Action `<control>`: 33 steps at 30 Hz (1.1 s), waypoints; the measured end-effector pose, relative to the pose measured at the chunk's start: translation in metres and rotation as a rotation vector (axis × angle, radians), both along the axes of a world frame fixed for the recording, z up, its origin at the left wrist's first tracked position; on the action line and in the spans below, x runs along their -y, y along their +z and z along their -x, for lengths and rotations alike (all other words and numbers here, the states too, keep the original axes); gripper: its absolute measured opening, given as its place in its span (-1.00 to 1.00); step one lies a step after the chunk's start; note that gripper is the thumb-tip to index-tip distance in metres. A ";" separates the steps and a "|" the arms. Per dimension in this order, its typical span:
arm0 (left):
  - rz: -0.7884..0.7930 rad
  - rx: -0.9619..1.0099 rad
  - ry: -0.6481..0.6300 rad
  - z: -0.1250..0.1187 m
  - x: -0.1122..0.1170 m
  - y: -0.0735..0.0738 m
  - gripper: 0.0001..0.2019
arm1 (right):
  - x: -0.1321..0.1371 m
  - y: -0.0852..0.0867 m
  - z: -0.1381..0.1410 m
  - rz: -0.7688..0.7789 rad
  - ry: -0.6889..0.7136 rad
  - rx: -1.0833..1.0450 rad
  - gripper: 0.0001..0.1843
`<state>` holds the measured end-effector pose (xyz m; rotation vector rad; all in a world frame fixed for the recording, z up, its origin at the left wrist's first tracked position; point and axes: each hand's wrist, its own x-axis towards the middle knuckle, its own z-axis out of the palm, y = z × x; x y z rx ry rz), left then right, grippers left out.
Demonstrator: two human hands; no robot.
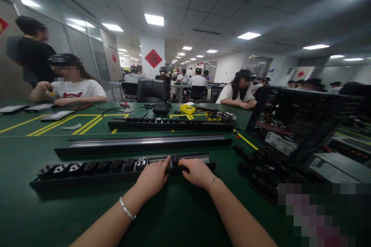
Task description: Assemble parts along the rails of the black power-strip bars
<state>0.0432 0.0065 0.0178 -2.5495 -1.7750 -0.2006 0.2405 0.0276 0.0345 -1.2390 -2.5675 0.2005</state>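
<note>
In front of me lies a long black track [95,179] with a row of small black and silver socket-like modules [116,165] seated along its left and middle part. One black module [175,159] sits farther right in the channel, apart from the row. My right hand [197,170] has its fingers curled and pressed against that module's right side. My left hand [153,177] rests over the track's near wall, its index finger stretched out toward the module's left side. The left thumb is apart from that finger. Some fingertips of both hands are hidden.
Behind it lie another black track [145,142] and a third track holding modules [171,124]. To the right are a pile of black parts [266,170], an open computer case [292,119] and a metal box [337,168]. A yellow tray [187,109] and co-workers are across the table.
</note>
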 end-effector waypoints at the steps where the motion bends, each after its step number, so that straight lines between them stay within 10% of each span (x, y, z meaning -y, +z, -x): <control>1: 0.000 0.000 -0.001 0.000 0.000 0.000 -0.42 | 0.000 0.000 -0.001 0.004 -0.001 0.002 -0.69; 33: -0.009 -0.050 -0.001 -0.001 0.002 0.004 -0.41 | -0.009 -0.003 -0.018 0.030 0.006 0.009 -0.61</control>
